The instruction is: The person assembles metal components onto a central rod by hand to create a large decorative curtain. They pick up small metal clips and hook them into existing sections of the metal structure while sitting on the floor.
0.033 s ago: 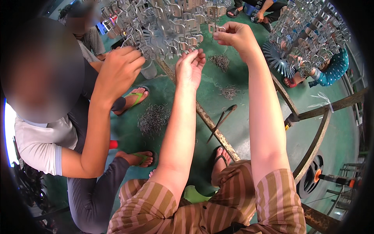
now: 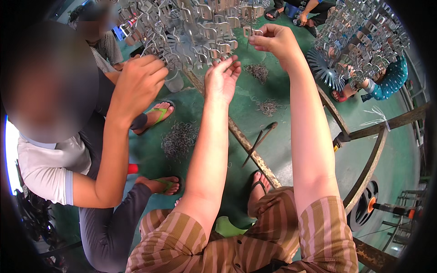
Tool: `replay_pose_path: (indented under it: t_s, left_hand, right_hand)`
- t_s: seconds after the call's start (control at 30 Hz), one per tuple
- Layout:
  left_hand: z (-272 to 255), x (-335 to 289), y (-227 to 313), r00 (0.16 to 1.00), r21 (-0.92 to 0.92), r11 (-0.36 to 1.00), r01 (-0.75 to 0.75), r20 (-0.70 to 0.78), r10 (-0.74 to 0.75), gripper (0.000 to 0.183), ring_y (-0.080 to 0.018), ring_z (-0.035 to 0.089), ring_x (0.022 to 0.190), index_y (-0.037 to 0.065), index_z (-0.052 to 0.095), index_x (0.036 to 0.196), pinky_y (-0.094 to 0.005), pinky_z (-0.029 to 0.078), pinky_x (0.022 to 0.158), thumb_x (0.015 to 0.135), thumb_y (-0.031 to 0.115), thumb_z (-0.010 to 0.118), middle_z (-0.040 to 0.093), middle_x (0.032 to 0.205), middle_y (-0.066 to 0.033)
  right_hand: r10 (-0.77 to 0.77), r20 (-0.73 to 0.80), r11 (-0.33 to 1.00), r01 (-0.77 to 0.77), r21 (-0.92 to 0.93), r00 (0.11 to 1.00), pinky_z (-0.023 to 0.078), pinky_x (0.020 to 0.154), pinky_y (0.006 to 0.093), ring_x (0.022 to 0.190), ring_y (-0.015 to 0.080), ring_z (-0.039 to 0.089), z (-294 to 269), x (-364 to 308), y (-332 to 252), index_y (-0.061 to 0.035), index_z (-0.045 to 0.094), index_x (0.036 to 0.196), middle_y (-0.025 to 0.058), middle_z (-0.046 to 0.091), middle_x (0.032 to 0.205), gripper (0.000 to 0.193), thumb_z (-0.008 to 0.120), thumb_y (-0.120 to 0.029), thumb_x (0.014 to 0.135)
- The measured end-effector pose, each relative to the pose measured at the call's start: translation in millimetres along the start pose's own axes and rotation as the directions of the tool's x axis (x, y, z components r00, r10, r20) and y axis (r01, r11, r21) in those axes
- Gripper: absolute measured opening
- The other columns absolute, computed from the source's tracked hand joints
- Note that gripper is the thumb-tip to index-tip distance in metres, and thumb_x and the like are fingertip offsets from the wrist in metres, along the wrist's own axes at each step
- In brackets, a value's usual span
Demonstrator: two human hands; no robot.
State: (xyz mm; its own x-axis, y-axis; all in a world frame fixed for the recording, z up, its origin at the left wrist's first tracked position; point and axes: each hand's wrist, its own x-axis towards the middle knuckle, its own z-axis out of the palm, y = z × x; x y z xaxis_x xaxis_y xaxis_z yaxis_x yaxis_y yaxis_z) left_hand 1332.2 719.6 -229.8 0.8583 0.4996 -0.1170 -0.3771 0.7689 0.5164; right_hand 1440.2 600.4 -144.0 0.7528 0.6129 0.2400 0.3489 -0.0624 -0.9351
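A dense cluster of shiny bent metal brackets point(image 2: 195, 32) hangs at the top of the view. My right hand point(image 2: 278, 45) pinches a small metal bracket point(image 2: 253, 32) between thumb and fingers, at the cluster's right side. A thin vertical rod or wire passes by this piece. Palm turned up, my left hand point(image 2: 222, 82) is raised just under the cluster's lower edge, its fingers loosely bent and apart, and nothing shows in it. Whether its fingertips touch the brackets, I cannot tell.
To my left, a seated co-worker's hand point(image 2: 139, 84) reaches to the same cluster. Piles of small metal pieces point(image 2: 180, 140) and pliers-like tool point(image 2: 259, 142) lie on the green floor. A second hanging cluster point(image 2: 362, 43) is at upper right. Metal frame bars point(image 2: 387, 123) stand right.
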Motion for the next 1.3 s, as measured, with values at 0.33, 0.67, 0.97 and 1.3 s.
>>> replay_pose_path:
  t_s: [0.33, 0.67, 0.97, 1.3]
  left_hand:
    - [-6.8, 4.1, 12.4, 0.989, 0.104, 0.994, 0.031, 0.142, -0.046, 0.017, -0.0245, 0.055, 0.093, -0.004, 0.054, 0.094, -0.0333, 0.044, 0.084, 0.077, -0.001, 0.054, 0.058, 0.099, -0.017]
    - [-0.9, 4.1, 30.4, 0.992, 0.31, 0.947, 0.082, 0.065, -0.107, 0.021, -0.0224, 0.058, 0.084, -0.004, 0.057, 0.096, -0.0311, 0.047, 0.074, 0.079, 0.008, 0.059, 0.061, 0.091, -0.0153]
    - [0.7, 6.6, 27.3, 0.986, 0.211, 0.971, 0.117, 0.093, -0.139, 0.02, -0.0203, 0.056, 0.08, -0.005, 0.056, 0.099, -0.03, 0.046, 0.07, 0.082, 0.005, 0.054, 0.059, 0.09, -0.0141]
    - [-0.5, 6.6, 26.3, 0.975, 0.186, 0.967, 0.173, 0.108, -0.195, 0.019, -0.0199, 0.056, 0.079, -0.005, 0.054, 0.099, -0.0289, 0.046, 0.069, 0.082, 0.005, 0.054, 0.059, 0.089, -0.0134]
  right_hand:
    - [0.07, 0.068, 0.997, -0.067, -0.05, 0.995, 0.05, 0.068, 0.0245, 0.073, 0.0123, 0.061, 14.1, 19.3, -7.1, -0.0036, 0.058, 0.076, 0.0039, 0.062, 0.077, 0.014, 0.071, -0.007, 0.07]
    - [0.106, 0.118, 0.99, -0.094, -0.102, 0.987, 0.048, 0.066, 0.0265, 0.073, 0.0099, 0.058, 20.7, 16.9, -13.1, -0.0081, 0.054, 0.07, 0.0002, 0.06, 0.073, 0.017, 0.071, -0.007, 0.066]
    - [0.168, 0.163, 0.985, -0.161, -0.054, 0.972, 0.05, 0.071, 0.0318, 0.075, 0.0106, 0.06, 24.5, 16.6, -13.0, -0.0093, 0.052, 0.067, -0.0013, 0.059, 0.073, 0.015, 0.066, -0.007, 0.07]
    - [0.158, 0.202, 0.986, -0.164, 0.014, 0.967, 0.053, 0.071, 0.03, 0.077, 0.0108, 0.062, 17.3, 10.1, -11.3, -0.0077, 0.051, 0.071, 0.0002, 0.06, 0.075, 0.014, 0.065, -0.005, 0.072]
